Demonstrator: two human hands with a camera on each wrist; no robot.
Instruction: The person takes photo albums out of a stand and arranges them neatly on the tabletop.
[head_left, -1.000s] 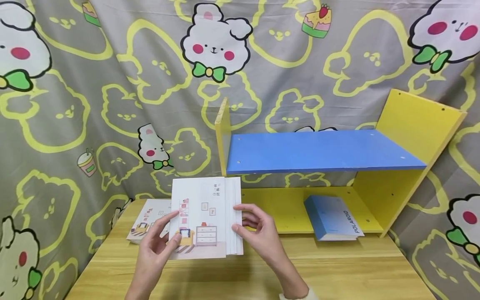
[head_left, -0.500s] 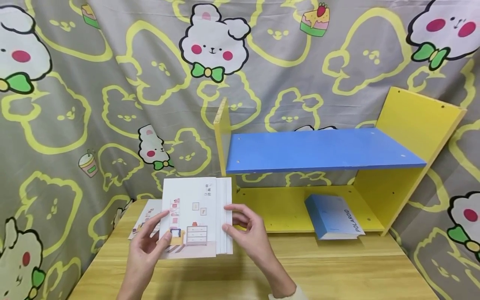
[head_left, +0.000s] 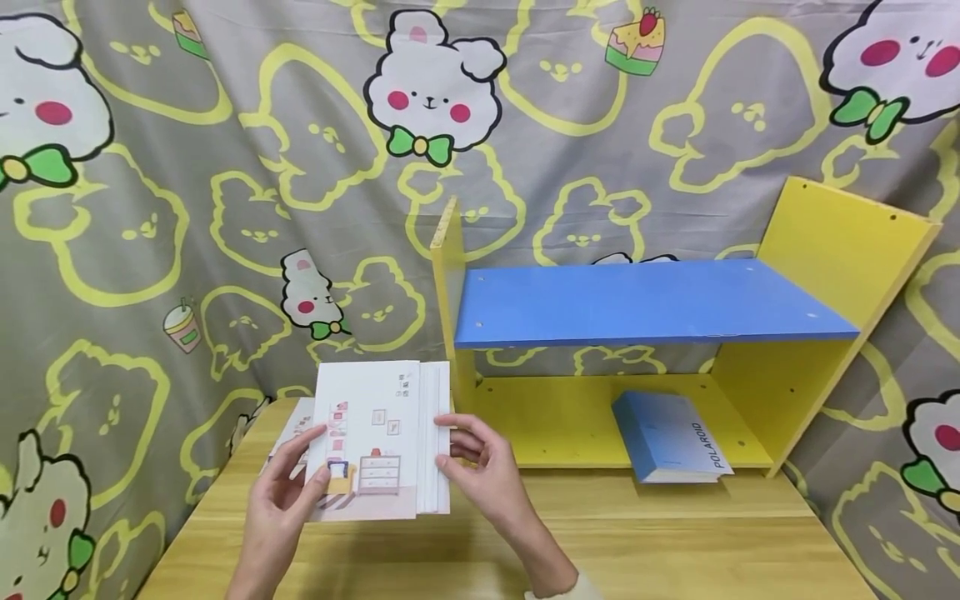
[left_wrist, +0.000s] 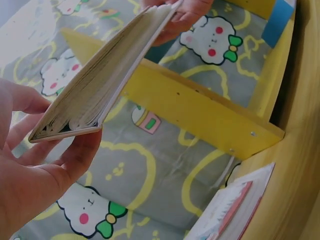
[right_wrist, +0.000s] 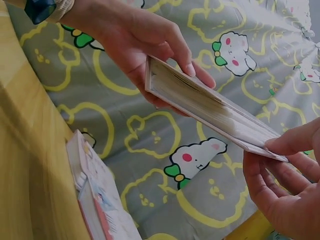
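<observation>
A white photo album (head_left: pixel 382 396) with a drawn room on its cover is held upright over the table, in front of me. My left hand (head_left: pixel 279 492) grips its left side, and my right hand (head_left: pixel 483 475) pinches the right edge, where pages stick out beside the cover. In the left wrist view the album's end (left_wrist: pixel 100 95) shows wavy, sleeve-like pages between two stiff covers. The right wrist view has the right thumb on one cover and fingers under the other. Behind the album, partly hidden, similar white albums (head_left: pixel 294 429) lie on the table.
A yellow shelf unit (head_left: pixel 813 250) with a blue board (head_left: pixel 652 304) stands at the back right. On its lower yellow board lies a blue album (head_left: pixel 671 437) lettered POLAROID, jutting past the front edge. A patterned curtain (head_left: pixel 547 125) surrounds the wooden table (head_left: pixel 660 550).
Both hands have moved left with the album, which now covers more of the white albums behind it. The grip looks the same, and the blue album has stayed put.
</observation>
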